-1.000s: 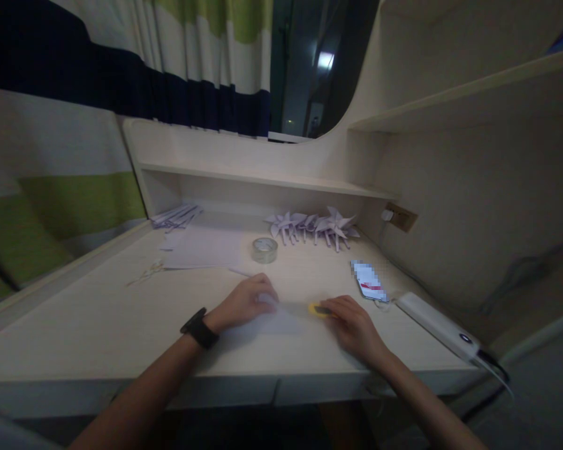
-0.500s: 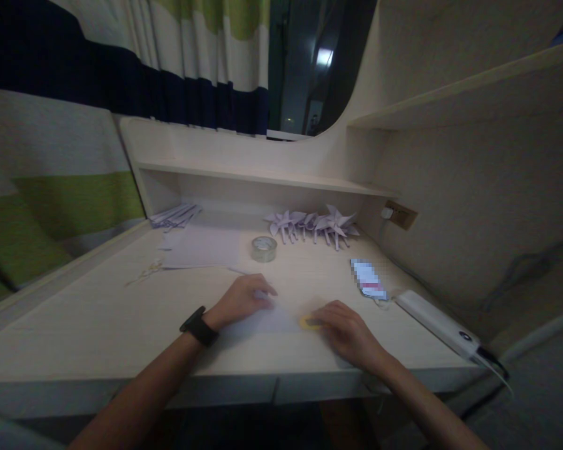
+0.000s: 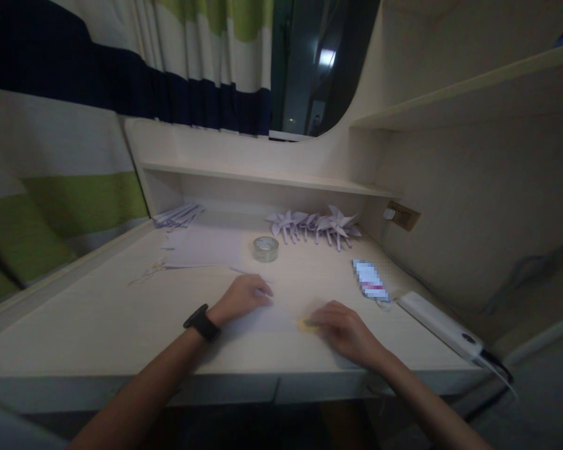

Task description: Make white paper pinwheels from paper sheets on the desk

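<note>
My left hand [image 3: 248, 295], with a dark watch [image 3: 201, 323] at the wrist, rests with curled fingers on a pale sheet of paper [image 3: 267, 320] near the desk's front edge. Its fingertips close on the upper part of that sheet. At the paper's right corner my right hand [image 3: 342, 326] grips a small yellow thing [image 3: 306, 324], blurred and mostly covered by the fingers, so its kind is unclear. A thin pale strip [image 3: 246, 272] lies just beyond the left hand. Behind both hands sits a roll of clear tape [image 3: 265, 249].
Paper pinwheels [image 3: 335, 225] lie at the back right. Stacked paper [image 3: 206, 240] and several rolled paper sticks [image 3: 178, 215] are at the back left, near some thin strings [image 3: 147, 272]. A phone [image 3: 370, 280] and a white power strip [image 3: 438, 325] with cables line the right side.
The view has shifted slightly. Both hands keep nearly the same places; the yellow thing in the right hand looks more smeared by motion and moved a little left.
</note>
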Demonstrator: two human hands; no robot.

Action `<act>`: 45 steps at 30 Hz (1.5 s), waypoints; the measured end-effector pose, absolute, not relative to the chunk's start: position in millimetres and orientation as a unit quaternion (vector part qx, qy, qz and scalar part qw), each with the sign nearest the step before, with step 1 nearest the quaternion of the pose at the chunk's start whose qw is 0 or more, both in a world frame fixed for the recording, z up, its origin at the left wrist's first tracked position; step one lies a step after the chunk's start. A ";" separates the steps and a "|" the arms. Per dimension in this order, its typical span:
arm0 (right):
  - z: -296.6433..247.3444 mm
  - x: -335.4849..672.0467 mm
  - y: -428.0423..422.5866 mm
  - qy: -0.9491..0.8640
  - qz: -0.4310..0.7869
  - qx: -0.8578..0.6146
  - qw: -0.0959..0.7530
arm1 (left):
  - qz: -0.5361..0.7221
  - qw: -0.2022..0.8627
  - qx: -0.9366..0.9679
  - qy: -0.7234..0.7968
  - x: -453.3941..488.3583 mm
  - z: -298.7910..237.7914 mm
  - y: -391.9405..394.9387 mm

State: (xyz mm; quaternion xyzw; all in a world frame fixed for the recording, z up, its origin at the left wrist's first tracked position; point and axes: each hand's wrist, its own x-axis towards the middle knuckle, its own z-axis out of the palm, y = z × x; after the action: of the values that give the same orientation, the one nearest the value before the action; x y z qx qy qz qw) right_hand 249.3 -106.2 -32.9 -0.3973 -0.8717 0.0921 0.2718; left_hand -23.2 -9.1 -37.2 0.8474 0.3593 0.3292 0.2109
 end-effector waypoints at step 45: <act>-53.9 220.2 -105.3 -0.846 0.028 -0.455 0.277 | 0.138 -0.015 0.913 0.383 -1.4 -63.4 -108.6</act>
State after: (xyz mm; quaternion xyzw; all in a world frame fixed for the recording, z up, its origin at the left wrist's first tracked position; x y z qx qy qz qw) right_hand 220.2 -105.3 -53.9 -0.4549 -0.8458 0.0278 0.2773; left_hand -1.4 -108.6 -63.4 0.9131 0.3833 0.1381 -0.0146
